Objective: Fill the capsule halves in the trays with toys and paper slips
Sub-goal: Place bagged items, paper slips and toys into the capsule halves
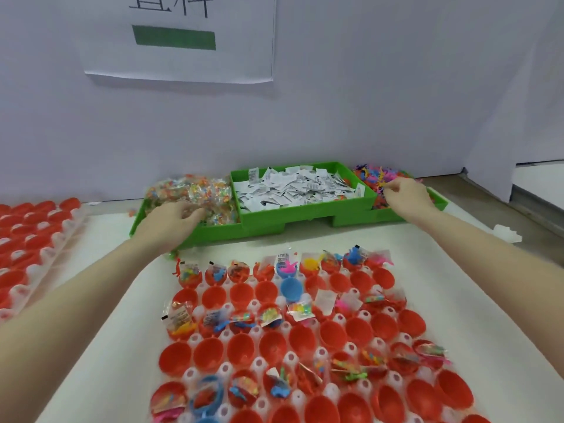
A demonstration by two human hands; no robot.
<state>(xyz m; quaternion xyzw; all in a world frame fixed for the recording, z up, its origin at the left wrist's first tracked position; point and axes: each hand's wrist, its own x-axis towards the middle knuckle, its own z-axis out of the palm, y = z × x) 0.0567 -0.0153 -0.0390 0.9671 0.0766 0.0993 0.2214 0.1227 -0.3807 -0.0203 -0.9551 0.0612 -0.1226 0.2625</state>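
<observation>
A clear tray of red capsule halves lies in front of me; several halves hold toys, small packets and paper slips, others are bare, and one half is blue. Behind it stand green bins. My left hand reaches into the left bin's clear packets of coloured beads, fingers curled among them. My right hand is in the right bin, pinching at the small coloured plastic toys. The middle bin holds white paper slips.
A second tray of red capsule halves lies at the far left. White paper covers the table. A white wall with a printed sheet stands right behind the bins. A crumpled white scrap lies at the right.
</observation>
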